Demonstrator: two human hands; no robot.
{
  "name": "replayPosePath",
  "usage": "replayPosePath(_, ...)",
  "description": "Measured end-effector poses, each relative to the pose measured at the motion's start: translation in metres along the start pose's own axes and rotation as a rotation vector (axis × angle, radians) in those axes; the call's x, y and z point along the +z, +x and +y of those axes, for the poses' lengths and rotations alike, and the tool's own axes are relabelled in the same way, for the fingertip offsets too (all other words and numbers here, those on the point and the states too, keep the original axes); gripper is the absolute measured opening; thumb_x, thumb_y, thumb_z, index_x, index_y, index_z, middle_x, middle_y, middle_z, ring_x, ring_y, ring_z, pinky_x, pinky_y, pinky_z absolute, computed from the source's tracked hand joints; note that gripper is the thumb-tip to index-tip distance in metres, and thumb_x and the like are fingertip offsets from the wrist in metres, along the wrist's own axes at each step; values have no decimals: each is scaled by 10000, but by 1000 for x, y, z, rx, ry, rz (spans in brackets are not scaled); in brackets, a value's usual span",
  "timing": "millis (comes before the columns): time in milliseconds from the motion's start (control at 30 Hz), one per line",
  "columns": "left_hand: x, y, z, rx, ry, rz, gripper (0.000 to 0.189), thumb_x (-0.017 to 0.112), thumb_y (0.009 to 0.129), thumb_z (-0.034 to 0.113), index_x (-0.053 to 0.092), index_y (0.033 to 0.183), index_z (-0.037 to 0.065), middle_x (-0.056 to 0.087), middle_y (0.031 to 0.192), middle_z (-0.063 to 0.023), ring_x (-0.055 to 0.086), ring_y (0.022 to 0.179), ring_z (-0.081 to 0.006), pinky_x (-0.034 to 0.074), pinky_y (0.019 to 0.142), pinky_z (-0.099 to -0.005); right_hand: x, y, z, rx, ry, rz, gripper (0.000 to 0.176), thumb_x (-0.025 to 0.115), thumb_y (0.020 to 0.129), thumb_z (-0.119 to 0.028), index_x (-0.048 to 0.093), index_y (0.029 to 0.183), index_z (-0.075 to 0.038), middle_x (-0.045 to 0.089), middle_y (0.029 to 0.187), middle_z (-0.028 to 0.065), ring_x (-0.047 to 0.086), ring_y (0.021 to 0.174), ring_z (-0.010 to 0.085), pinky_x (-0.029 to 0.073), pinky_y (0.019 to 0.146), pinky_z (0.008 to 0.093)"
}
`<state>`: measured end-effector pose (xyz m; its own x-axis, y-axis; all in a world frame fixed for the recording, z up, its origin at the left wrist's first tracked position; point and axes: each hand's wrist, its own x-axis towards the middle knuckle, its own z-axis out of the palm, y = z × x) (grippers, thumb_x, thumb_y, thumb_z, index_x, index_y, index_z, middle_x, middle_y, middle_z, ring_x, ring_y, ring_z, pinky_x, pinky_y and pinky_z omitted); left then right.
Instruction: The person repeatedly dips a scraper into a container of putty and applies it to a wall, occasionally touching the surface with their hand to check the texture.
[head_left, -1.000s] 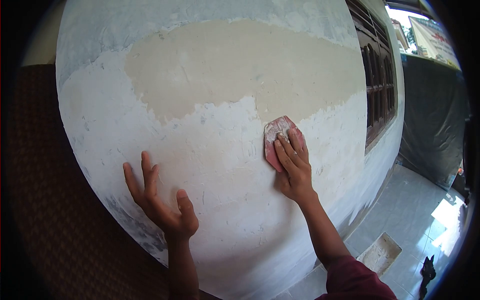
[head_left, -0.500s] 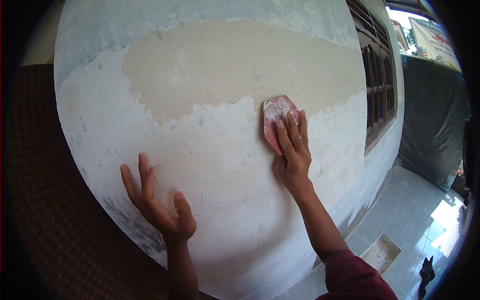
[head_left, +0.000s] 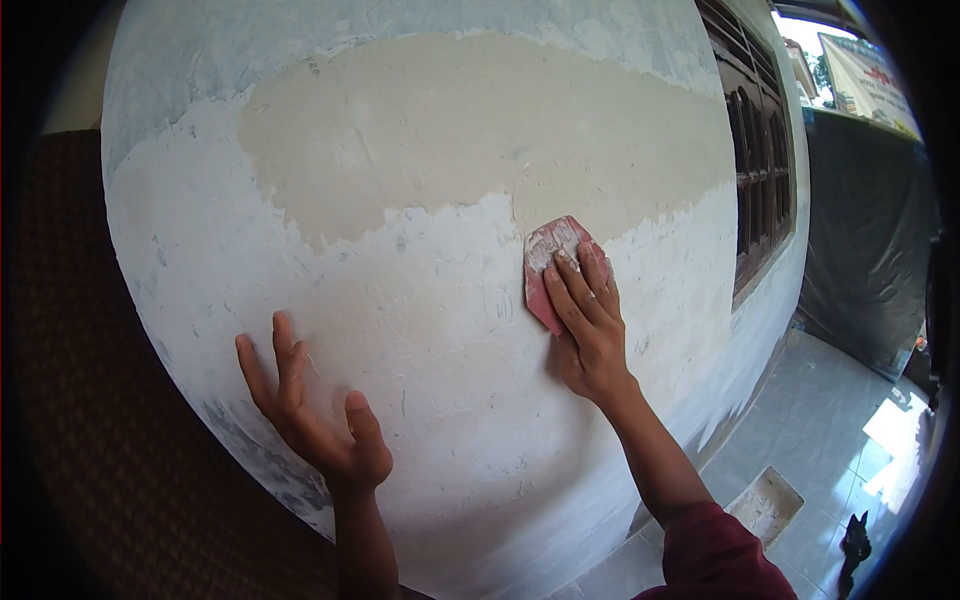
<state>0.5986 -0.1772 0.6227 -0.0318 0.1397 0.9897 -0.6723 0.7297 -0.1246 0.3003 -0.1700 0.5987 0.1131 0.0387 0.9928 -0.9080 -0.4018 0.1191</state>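
Observation:
My right hand [head_left: 590, 320] holds a flat red scraper [head_left: 542, 290], smeared with white paste, against the wall [head_left: 450, 330]. Its fingers lie over the scraper's face, and the thumb is hidden behind it. The scraper is just below the lower edge of a beige patch [head_left: 450, 120], on the white-coated part. My left hand [head_left: 315, 420] is at the lower left with fingers spread, holding nothing. It is close to the wall; whether it touches the surface I cannot tell.
A dark wooden window [head_left: 762, 150] is set in the wall at the right. On the grey tiled floor stands a paste-stained tray [head_left: 768, 505], with a black object [head_left: 854, 550] beyond it. A dark sheet [head_left: 862, 240] hangs at the far right, below a banner [head_left: 870, 85].
My right hand and the scraper have moved down the wall, from the beige patch's lower edge onto the white part. My left hand has barely shifted.

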Motion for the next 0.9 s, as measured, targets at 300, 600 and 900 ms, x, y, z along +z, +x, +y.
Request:
replayPosePath(300,-1,-1,0,-9,-25,-3,509,495,1000,342,423,1389,22,431,1560,-295,179,1558,-454,236,1214,-626,9,-18,-8,8,9,220,571,520,835,181,610,1382,47,547,1476,285,389,1442,557,363,1186,587)
replayPosePath(600,-2,-1,-1,-7,20,-20,532,492,1011,374,403,1404,26,331,1594,-335,250,1539,-456,270,1203,-618,20,15,-9,19,12,170,640,529,749,188,665,1347,3,619,1432,201,481,1444,409,398,1155,519)
replayPosePath(900,-2,-2,-2,-22,-32,-20,549,506,1007,376,392,1423,37,278,1624,-325,251,1543,-447,250,1212,-618,13,-44,-9,56,54,113,585,481,788,173,657,1334,59,627,1392,268,469,1426,486,362,1193,544)
